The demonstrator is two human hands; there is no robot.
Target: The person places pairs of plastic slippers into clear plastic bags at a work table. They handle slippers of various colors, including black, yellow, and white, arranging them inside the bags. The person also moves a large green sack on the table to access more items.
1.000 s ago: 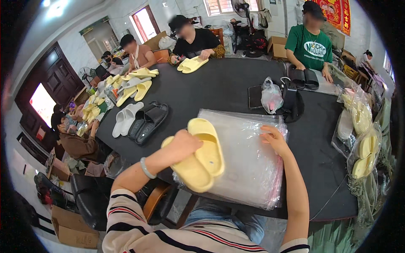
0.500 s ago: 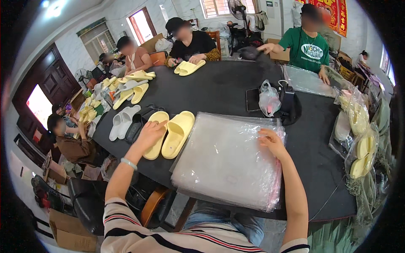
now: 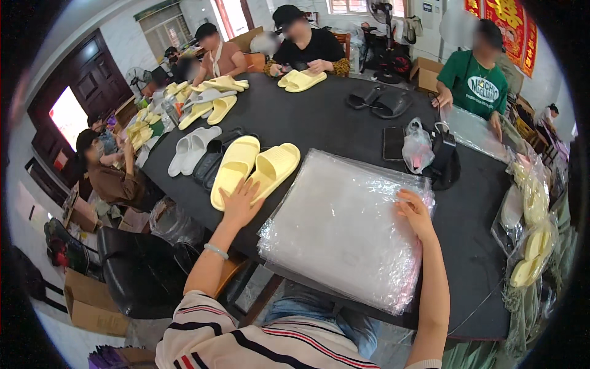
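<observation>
My left hand (image 3: 241,202) lies with spread fingers across the heel ends of a pair of yellow slippers (image 3: 270,175). The left slipper of the pair is tilted and leans against the other. Just right of them is a stack of clear plastic bags (image 3: 344,227), flat and slightly fanned at the edges. At the stack's right edge rests my right hand (image 3: 416,213), its fingers loosely bent and apart, with nothing visible held in them. White slippers (image 3: 192,149) and a dark pair (image 3: 218,158) stand left of the yellow pair.
Across the black table (image 3: 332,126) lie black slippers (image 3: 380,99), a phone (image 3: 393,143) and a small plastic bag (image 3: 418,147). Bagged slippers (image 3: 530,246) line the right edge; a slipper pile (image 3: 212,98) lies far left. Several co-workers sit around; a black chair (image 3: 132,270) stands left.
My left hand has slid from the slippers' upper part to their heels, and the left slipper has tilted. The green-shirted person's hand has left black slippers on the table. The view has shifted.
</observation>
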